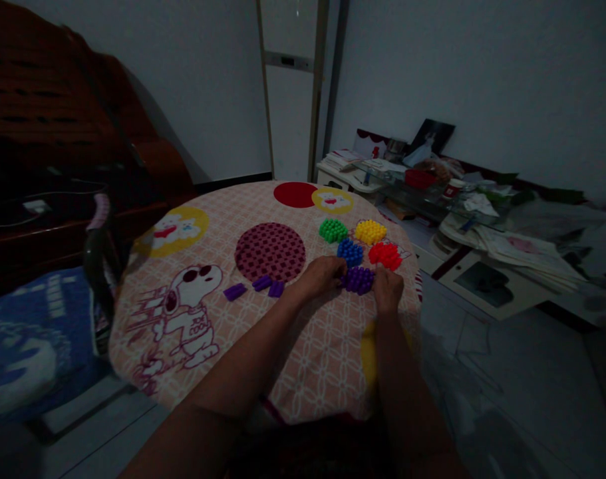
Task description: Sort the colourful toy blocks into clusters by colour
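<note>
A purple cluster of small knobbed pieces (359, 281) lies on the table between my two hands. My left hand (326, 274) touches its left side, fingers curled and pressed together. At its right side my right hand (388, 287) is closed with the fingertips against the purple pieces. Whether either hand pinches a single piece is hidden. Just beyond sit a blue cluster (350, 253), a red cluster (385, 255), a green cluster (333, 230) and a yellow cluster (371, 231). Left of my forearm lie a few flat purple strips (261, 283).
A patterned cloth (312, 359) covers the round table. To the right is a low glass-topped cabinet (432, 206) crowded with papers, a red bowl (420, 177) and a cup (453, 189). On the left stand a wooden bench (43, 100) and a chair with a blue cover (38, 339).
</note>
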